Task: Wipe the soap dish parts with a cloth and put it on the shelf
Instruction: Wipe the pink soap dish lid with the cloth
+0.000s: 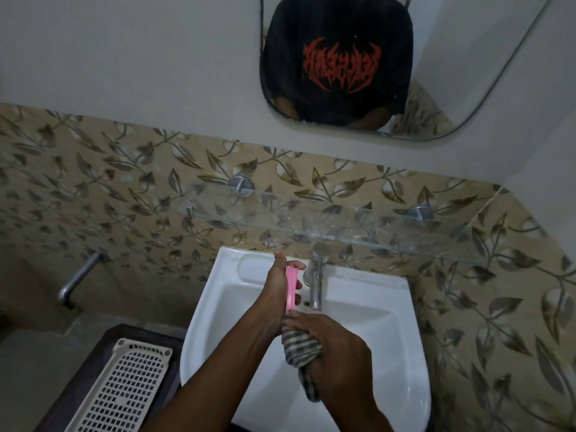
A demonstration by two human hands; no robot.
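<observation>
My left hand [274, 294] holds a pink soap dish part [291, 287] edge-on above the white sink [374, 332]. Only the part's thin pink edge shows between my fingers. My right hand [333, 344] grips a grey-and-white striped cloth [304, 350] bunched against the lower end of the pink part, with a tail of cloth hanging down into the basin. A clear glass shelf [311, 218] on two metal brackets runs along the tiled wall above the sink, with nothing on it.
A chrome tap [316, 282] stands at the back of the sink, just right of my left hand. A beige perforated basket [124, 385] lies at the lower left. A pipe spout [79, 277] juts from the left wall. A mirror [405, 73] hangs above.
</observation>
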